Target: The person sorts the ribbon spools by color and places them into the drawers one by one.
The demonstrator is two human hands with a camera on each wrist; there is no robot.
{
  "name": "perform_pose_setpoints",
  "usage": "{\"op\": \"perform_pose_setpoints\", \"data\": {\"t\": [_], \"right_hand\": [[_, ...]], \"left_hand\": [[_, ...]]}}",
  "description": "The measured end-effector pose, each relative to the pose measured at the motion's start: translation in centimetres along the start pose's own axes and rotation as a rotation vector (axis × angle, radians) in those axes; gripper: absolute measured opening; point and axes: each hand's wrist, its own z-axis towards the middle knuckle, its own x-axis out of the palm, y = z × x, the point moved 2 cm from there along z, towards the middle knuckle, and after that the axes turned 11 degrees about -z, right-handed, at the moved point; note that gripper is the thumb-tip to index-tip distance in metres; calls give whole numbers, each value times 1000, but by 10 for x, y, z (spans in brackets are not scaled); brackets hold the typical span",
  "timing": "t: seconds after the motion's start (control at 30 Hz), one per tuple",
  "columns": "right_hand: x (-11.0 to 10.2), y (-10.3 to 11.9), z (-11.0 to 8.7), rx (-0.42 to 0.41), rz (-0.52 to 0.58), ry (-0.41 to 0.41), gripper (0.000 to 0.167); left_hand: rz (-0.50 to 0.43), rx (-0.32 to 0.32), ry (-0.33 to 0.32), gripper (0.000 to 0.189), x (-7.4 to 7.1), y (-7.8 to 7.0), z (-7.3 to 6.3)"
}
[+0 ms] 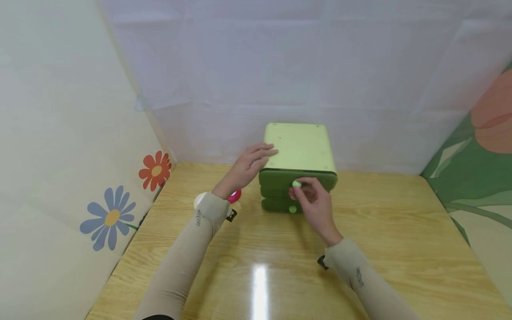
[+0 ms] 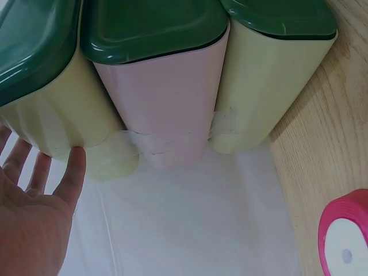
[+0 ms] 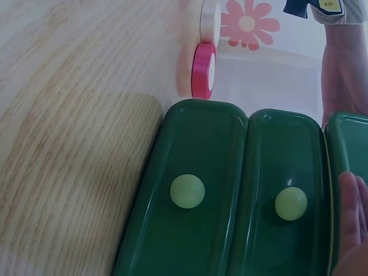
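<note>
A small drawer cabinet (image 1: 300,146) with a pale yellow-green top and three stacked green drawer fronts stands against the back wall. My left hand (image 1: 249,166) rests along its upper left edge, fingers fairly straight. The left wrist view has that hand (image 2: 43,207) against the top tier's side; the middle tier (image 2: 167,109) is pink. At the front, my right hand (image 1: 316,206) pinches the top drawer's round light-green knob (image 1: 296,183) between thumb and forefinger. Two lower knobs, the bottom (image 3: 187,191) and the middle (image 3: 291,203), show in the right wrist view, where the top knob is hidden.
Left of the cabinet a pink ribbon roll (image 3: 202,70) and a white roll (image 3: 210,22) stand on the wooden table (image 1: 400,231). My left forearm partly covers them in the head view. A white sheet (image 1: 240,66) hangs behind; flower-printed panels flank both sides.
</note>
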Motion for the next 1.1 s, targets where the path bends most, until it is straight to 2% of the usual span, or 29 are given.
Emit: {"op": "perform_pose_setpoints", "data": {"t": [0.57, 1.1], "right_hand": [[2, -1, 6, 13, -12, -4, 20], [3, -5, 8, 3, -17, -2, 20]], "left_hand": [[4, -27, -2, 41, 0, 0, -1], [11, -23, -1, 41, 1, 4, 0]]}}
